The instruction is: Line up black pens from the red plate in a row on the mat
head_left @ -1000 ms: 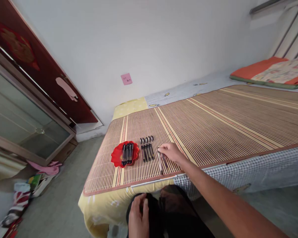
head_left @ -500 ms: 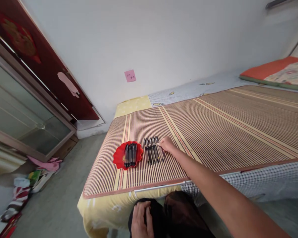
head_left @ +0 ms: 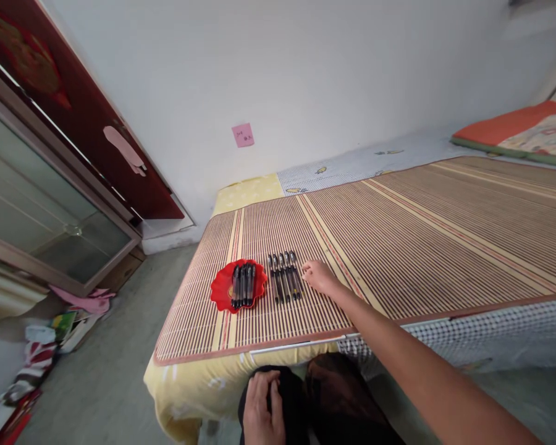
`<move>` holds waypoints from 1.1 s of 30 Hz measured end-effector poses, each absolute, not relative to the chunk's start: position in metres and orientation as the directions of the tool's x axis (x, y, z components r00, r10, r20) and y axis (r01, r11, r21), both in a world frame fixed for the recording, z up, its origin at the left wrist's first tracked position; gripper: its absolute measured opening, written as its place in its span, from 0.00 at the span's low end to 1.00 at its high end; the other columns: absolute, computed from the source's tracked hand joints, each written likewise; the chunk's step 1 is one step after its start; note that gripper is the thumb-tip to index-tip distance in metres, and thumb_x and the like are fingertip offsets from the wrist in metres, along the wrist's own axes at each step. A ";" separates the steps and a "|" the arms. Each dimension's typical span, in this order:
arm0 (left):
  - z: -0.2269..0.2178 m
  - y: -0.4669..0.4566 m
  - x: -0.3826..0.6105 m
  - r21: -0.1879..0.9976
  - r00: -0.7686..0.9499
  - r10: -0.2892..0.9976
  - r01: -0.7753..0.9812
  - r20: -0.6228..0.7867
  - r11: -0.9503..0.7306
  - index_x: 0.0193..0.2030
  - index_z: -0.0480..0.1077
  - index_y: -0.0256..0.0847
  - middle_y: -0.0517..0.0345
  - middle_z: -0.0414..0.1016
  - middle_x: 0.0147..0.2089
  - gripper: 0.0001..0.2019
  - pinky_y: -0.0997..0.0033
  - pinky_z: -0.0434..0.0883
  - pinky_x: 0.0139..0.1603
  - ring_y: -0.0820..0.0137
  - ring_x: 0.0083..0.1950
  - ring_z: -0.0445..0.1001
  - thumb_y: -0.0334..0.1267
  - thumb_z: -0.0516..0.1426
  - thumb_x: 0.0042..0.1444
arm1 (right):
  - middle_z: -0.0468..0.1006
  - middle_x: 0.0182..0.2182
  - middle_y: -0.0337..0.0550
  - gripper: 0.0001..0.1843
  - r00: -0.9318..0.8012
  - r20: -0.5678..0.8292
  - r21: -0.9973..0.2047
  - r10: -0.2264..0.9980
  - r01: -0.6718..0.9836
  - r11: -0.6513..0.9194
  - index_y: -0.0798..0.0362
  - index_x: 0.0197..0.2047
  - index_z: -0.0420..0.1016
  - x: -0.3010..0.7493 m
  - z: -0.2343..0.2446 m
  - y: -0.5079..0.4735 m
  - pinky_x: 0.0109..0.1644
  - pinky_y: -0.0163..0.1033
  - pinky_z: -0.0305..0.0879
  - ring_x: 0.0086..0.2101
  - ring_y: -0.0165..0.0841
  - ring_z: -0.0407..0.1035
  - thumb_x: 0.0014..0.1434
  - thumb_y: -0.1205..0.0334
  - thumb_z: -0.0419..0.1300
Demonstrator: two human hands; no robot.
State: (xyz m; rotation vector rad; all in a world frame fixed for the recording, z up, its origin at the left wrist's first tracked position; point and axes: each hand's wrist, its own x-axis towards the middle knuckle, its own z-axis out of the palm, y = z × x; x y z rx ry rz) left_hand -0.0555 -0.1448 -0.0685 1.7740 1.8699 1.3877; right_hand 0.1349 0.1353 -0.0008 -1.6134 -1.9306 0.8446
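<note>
Several black-capped clear pens point(head_left: 285, 277) lie side by side in a row on the striped mat, caps toward the wall. Just right of the row, my right hand point(head_left: 319, 275) hovers over or rests on the mat, fingers loosely bent and apart, with nothing seen in them. To the left of the row sits a red scalloped plate point(head_left: 221, 290), with more black pens point(head_left: 243, 285) lying together in it. My left hand point(head_left: 263, 408) lies on my left knee, its fingers stretched out and holding nothing.
The striped mat point(head_left: 398, 247) covers a bed beside a white wall with a pink note point(head_left: 243, 135). An orange-edged pillow or folded quilt point(head_left: 509, 130) lies at the far right. Left are a glass-panelled door point(head_left: 50, 204) and items on the floor point(head_left: 41, 352).
My right hand has let go of the rightmost pen and drawn a little to the right. That pen now lies closer in line with the others. The left hand stays on the knee.
</note>
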 end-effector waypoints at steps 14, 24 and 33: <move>-0.059 -0.145 -0.058 0.666 -0.223 0.861 0.728 0.457 -0.165 0.44 0.75 0.45 0.54 0.78 0.38 0.11 0.64 0.74 0.44 0.62 0.42 0.76 0.36 0.51 0.69 | 0.72 0.54 0.57 0.22 -0.412 0.084 -0.485 0.907 0.778 0.399 0.55 0.62 0.75 0.134 -0.001 0.098 0.53 0.41 0.68 0.50 0.42 0.73 0.66 0.69 0.57; -0.055 -0.144 -0.062 0.638 -0.168 0.884 0.750 0.437 -0.173 0.44 0.76 0.44 0.53 0.79 0.38 0.11 0.64 0.76 0.44 0.62 0.42 0.78 0.38 0.52 0.69 | 0.72 0.61 0.55 0.22 -0.520 0.259 -0.454 0.814 0.678 0.578 0.53 0.60 0.77 0.133 -0.011 0.099 0.64 0.50 0.64 0.58 0.43 0.69 0.67 0.70 0.53; -0.051 -0.145 -0.062 0.594 -0.138 0.866 0.778 0.481 -0.206 0.44 0.76 0.44 0.55 0.80 0.37 0.11 0.66 0.78 0.41 0.64 0.40 0.79 0.37 0.52 0.68 | 0.73 0.62 0.54 0.24 -0.531 0.249 -0.433 0.810 0.687 0.584 0.54 0.62 0.76 0.134 -0.019 0.102 0.66 0.53 0.63 0.60 0.45 0.68 0.66 0.72 0.53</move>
